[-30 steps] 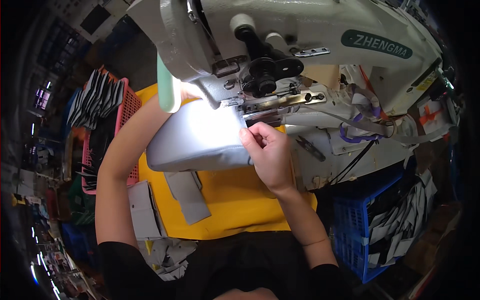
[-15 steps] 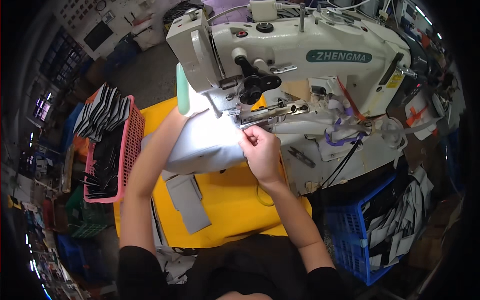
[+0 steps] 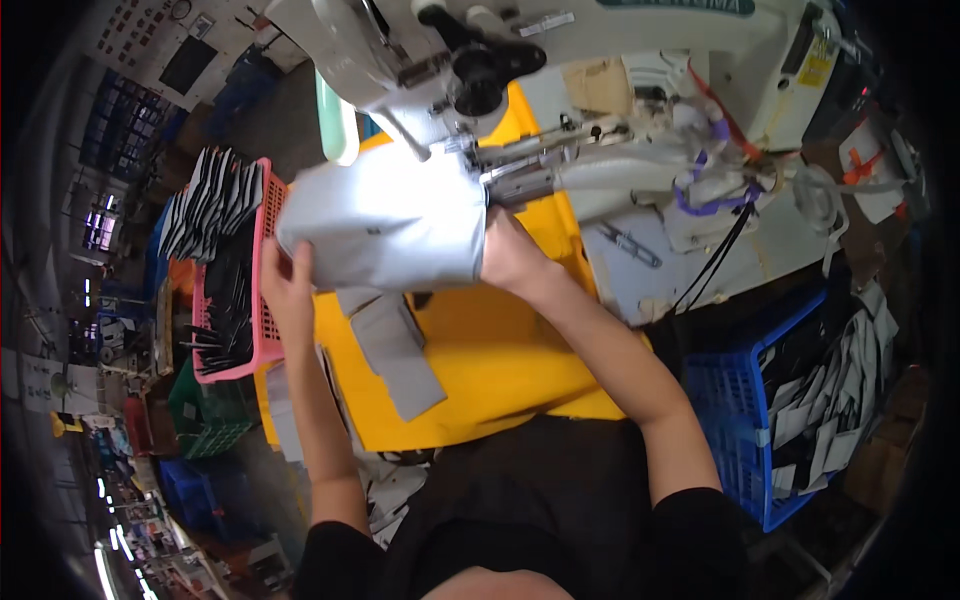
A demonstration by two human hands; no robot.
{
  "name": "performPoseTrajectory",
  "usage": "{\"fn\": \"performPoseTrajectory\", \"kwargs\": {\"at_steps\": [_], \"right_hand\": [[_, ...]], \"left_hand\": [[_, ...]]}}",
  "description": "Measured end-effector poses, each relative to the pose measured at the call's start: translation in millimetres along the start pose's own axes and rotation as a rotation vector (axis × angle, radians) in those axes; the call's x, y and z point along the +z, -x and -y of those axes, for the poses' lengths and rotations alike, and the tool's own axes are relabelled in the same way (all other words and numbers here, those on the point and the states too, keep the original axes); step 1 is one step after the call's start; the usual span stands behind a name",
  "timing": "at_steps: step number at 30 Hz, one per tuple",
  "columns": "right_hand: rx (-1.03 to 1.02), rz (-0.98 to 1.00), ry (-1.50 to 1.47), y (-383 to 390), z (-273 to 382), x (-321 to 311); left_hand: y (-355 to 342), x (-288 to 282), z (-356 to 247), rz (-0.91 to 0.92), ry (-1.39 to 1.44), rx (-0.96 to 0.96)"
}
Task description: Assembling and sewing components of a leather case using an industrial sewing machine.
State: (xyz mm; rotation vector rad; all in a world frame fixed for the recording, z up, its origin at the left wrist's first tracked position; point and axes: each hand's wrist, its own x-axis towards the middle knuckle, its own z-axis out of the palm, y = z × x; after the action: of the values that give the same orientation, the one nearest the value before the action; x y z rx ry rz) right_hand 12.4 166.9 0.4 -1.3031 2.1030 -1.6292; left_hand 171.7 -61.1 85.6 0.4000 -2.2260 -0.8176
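Note:
My left hand (image 3: 288,272) grips the left end of a light grey padded fabric piece (image 3: 385,215), thumb over it. The piece lies at the needle area of a white sewing machine (image 3: 640,25), under a bright glare. My right hand (image 3: 510,255) is against the piece's right edge; its fingers are mostly hidden by fabric and blur. Below the piece, flat grey panels (image 3: 400,365) lie on a yellow cloth (image 3: 520,370). Metal thread snips (image 3: 630,245) rest on the worktop right of my right hand.
A pink basket (image 3: 270,340) of black and grey pieces stands left, with a green crate (image 3: 205,420) below. A blue crate (image 3: 730,420) of grey pieces is at lower right. Straps and purple tape (image 3: 700,200) hang on the machine's arm. A light tube (image 3: 335,120) stands by the machine head.
My left hand has come from behind the machine head down to the piece's left end. The piece has swung, and my right hand has moved from a pinch on top to its right edge.

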Motion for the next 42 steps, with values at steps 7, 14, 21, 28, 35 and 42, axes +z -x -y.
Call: {"fn": "performPoseTrajectory", "kwargs": {"at_steps": [7,14,21,28,35,42], "right_hand": [[0.248,-0.185,-0.209,-13,-15,59],[0.108,-0.485,0.726,7,-65,43],[0.181,-0.471,0.143,21,-36,61],[0.198,-0.376,-0.047,23,-36,64],[0.144,-0.401,0.067,26,-50,64],[0.204,-0.346,0.132,28,-29,36]], "left_hand": [[-25,-17,-48,-0.126,-0.182,0.278],[5,-27,-93,-0.261,-0.375,0.471],[54,37,-92,-0.260,-0.504,0.791],[52,154,-66,-0.269,-0.639,0.687],[44,129,-65,-0.122,-0.455,0.835],[32,94,-123,0.159,-0.437,0.485]]}}
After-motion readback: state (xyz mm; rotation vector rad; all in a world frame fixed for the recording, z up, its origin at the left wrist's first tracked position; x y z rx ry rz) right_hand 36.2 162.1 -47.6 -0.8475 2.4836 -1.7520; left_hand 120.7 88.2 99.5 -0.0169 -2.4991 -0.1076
